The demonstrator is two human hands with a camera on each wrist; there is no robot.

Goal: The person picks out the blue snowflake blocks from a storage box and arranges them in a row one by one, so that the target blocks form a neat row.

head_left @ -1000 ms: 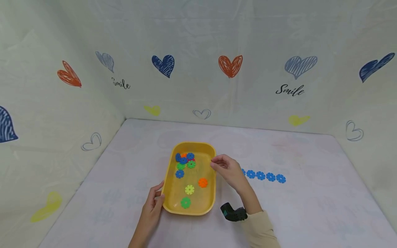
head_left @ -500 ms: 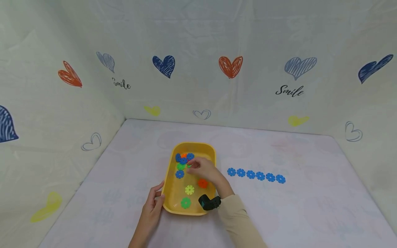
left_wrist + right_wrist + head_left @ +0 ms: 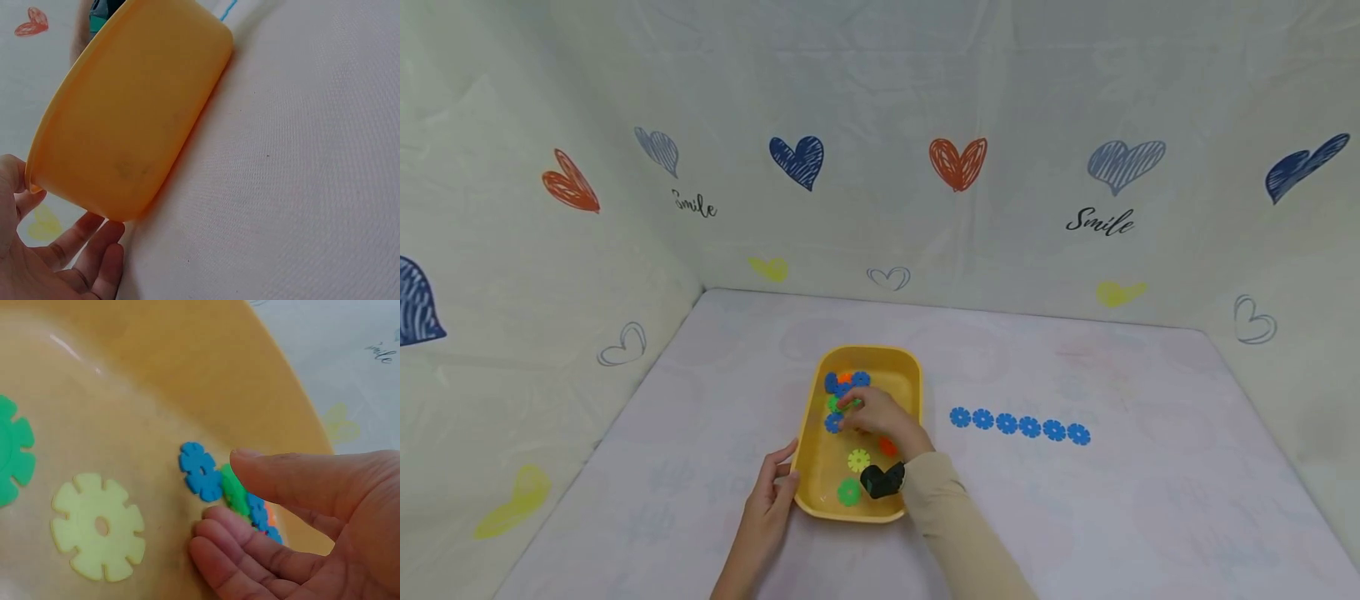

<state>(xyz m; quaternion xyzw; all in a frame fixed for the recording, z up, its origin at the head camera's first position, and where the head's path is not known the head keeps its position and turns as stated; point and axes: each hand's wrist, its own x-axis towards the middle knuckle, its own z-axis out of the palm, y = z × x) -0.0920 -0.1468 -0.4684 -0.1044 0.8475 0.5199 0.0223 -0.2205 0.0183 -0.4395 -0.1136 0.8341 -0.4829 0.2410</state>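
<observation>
In the head view a yellow tray point(image 3: 887, 508) holds notched plastic discs. My left hand point(image 3: 767, 496) grips its near left corner; in the left wrist view the thumb hooks over the rim and the fingertips touch the outer wall point(image 3: 119, 125). Inside the tray, my right hand point(image 3: 880, 417) reaches toward a blue disc point(image 3: 200, 472). Its thumb and fingers stand apart around that side of the disc, with nothing between them. Behind lies a pile of green point(image 3: 234, 490), blue and orange discs, partly hidden by the hand.
A yellow disc point(image 3: 858, 460), a green disc point(image 3: 849, 492) and an orange disc point(image 3: 887, 447) lie loose in the tray. To its right, several blue discs point(image 3: 1030, 427) form a row on the white table point(image 3: 1150, 500). Heart-printed sheeting point(image 3: 880, 225) surrounds the table.
My right hand has moved left from the row of blue discs into the tray, down toward the single blue disc. The whole row is now uncovered. My left hand stays at the tray's corner.
</observation>
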